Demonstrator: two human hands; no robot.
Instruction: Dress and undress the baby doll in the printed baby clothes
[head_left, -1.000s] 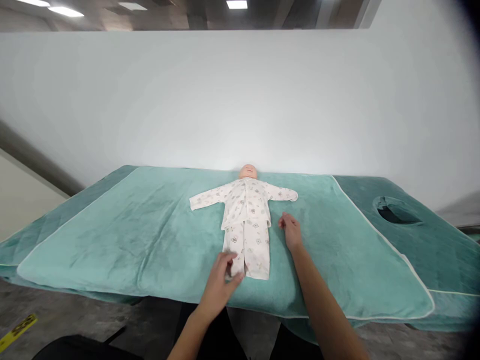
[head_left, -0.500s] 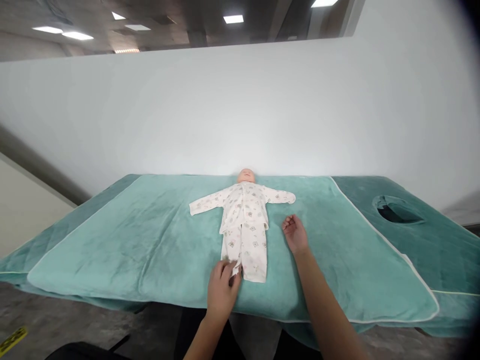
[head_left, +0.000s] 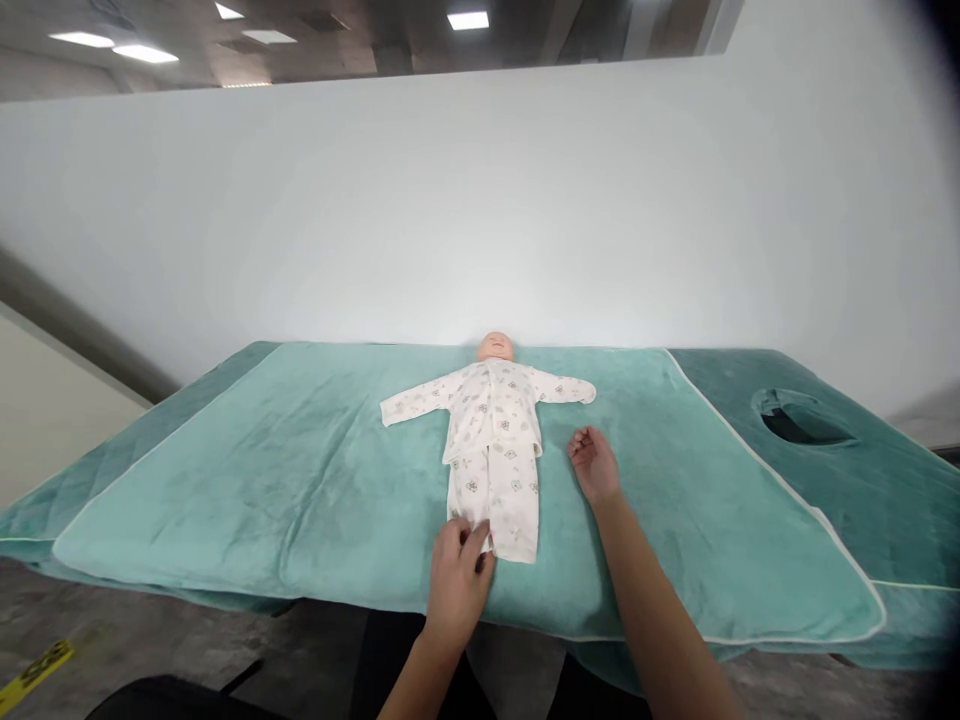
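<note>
A baby doll [head_left: 495,346] lies on its back, arms spread, in a white patterned baby top [head_left: 493,405]. White baby trousers [head_left: 514,500] with the same print cover its legs. My left hand [head_left: 459,580] is at the bottom of the trouser leg on the left, fingers curled over the hem, which they partly hide; a bit of white cloth shows beside the fingertips. To the right of the doll, my right hand [head_left: 594,466] is held by the blanket with its fingers curled in together, nothing visible in them and apart from the clothes.
A light green blanket [head_left: 217,480] is spread over a darker green padded table [head_left: 885,500], which has a dark oval hole [head_left: 804,425] at the right. Behind the table stands a white wall [head_left: 480,210]. Yellow and black tape [head_left: 36,676] marks the floor at lower left.
The lifted white fold of the trouser hem in my left hand has come down flatter, and that hand has shifted slightly right. My right hand stays in place. The view has tilted a little.
</note>
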